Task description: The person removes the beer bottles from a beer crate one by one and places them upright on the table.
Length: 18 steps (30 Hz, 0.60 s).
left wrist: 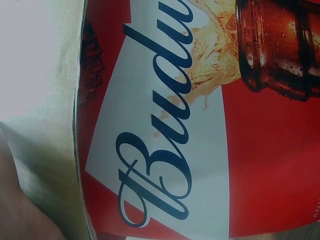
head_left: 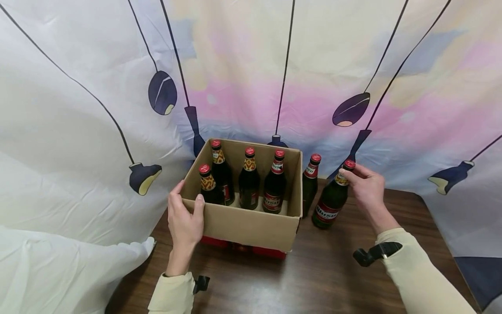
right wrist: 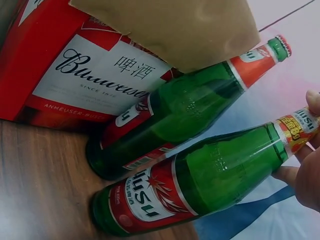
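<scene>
My left hand (head_left: 184,220) grips the near left corner of an open cardboard beer box (head_left: 243,222), thumb at the front flap and fingers along the left side. Inside that box stand several capped beer bottles (head_left: 274,187). With thumb and fingers, my right hand (head_left: 366,187) pinches the neck of a green beer bottle (head_left: 331,203) to the right of the box. This bottle has a red label (right wrist: 150,195), and its base is close to the tabletop. Between it and the box stands another green beer bottle (right wrist: 165,120). In the left wrist view, the box's red printed side (left wrist: 270,165) fills most of the frame.
The brown wooden table (head_left: 345,270) carries the box and bottles. A fabric backdrop (head_left: 243,74) printed with lamps hangs behind and at both sides. White cloth (head_left: 59,266) bulges in at the left edge of the table.
</scene>
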Each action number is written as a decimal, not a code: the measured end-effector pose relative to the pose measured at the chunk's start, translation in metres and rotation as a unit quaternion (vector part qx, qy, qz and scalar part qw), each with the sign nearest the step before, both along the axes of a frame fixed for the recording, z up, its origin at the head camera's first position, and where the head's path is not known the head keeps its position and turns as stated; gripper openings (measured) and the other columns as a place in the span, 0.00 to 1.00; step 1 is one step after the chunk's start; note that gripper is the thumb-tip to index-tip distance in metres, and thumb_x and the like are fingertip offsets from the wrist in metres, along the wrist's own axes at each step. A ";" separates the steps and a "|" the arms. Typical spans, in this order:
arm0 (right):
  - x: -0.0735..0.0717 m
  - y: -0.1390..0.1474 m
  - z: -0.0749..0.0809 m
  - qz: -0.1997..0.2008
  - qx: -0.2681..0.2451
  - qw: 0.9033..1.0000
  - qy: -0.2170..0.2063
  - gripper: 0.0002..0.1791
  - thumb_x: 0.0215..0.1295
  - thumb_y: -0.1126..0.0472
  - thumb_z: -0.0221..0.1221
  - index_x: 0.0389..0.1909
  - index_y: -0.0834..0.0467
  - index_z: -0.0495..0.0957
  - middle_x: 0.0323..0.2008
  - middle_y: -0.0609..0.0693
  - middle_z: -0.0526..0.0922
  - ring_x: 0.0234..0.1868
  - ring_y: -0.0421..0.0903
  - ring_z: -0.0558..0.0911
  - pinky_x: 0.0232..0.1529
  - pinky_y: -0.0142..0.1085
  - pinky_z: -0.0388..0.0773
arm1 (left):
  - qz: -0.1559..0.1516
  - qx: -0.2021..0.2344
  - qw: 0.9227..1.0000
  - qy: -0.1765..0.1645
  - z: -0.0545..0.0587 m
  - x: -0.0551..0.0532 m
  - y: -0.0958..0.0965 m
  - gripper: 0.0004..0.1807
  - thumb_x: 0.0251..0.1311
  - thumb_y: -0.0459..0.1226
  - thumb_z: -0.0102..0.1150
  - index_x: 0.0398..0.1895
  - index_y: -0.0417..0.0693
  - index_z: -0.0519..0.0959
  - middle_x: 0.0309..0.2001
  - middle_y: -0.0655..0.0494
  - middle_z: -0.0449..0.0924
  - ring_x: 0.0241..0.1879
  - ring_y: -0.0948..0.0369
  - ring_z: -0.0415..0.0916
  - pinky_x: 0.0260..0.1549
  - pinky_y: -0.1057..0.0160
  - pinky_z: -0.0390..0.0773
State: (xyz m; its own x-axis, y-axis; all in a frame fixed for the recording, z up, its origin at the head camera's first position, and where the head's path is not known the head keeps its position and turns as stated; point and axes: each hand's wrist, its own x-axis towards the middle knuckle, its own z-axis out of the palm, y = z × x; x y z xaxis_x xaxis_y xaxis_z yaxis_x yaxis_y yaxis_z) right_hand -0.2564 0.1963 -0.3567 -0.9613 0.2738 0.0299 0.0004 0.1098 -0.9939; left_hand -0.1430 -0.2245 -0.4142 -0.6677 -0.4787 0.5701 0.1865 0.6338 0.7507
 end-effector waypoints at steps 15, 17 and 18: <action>-0.006 -0.010 -0.012 -0.014 -0.056 0.998 0.040 0.23 0.62 0.65 0.73 0.60 0.63 0.86 0.33 0.31 0.87 0.41 0.33 0.83 0.40 0.22 0.80 | 0.001 0.006 1.000 0.000 0.000 0.000 0.001 0.33 0.68 0.43 0.57 0.75 0.42 0.67 0.69 0.36 0.73 0.64 0.38 0.73 0.59 0.35 0.70; -0.007 -0.012 -0.013 -0.013 -0.060 0.997 0.041 0.24 0.63 0.65 0.73 0.60 0.63 0.85 0.33 0.31 0.87 0.42 0.33 0.83 0.41 0.22 0.80 | 0.002 0.007 1.000 0.004 -0.001 0.000 0.002 0.33 0.68 0.42 0.57 0.75 0.41 0.67 0.69 0.37 0.73 0.64 0.38 0.73 0.59 0.35 0.70; -0.007 -0.012 -0.014 -0.012 -0.058 0.997 0.041 0.24 0.63 0.65 0.73 0.61 0.63 0.85 0.34 0.31 0.87 0.42 0.33 0.83 0.42 0.22 0.80 | 0.002 0.007 1.000 0.006 -0.001 0.000 0.002 0.33 0.68 0.42 0.57 0.75 0.41 0.67 0.69 0.37 0.73 0.64 0.38 0.73 0.59 0.36 0.69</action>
State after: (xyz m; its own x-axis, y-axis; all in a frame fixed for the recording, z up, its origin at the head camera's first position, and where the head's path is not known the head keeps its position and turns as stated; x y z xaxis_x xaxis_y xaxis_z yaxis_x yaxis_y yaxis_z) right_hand -0.2636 0.1841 -0.3706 -0.9498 0.3038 0.0749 -0.0799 -0.0041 -0.9968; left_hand -0.1428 -0.2228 -0.4154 -0.6592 -0.4893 0.5710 0.1932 0.6237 0.7574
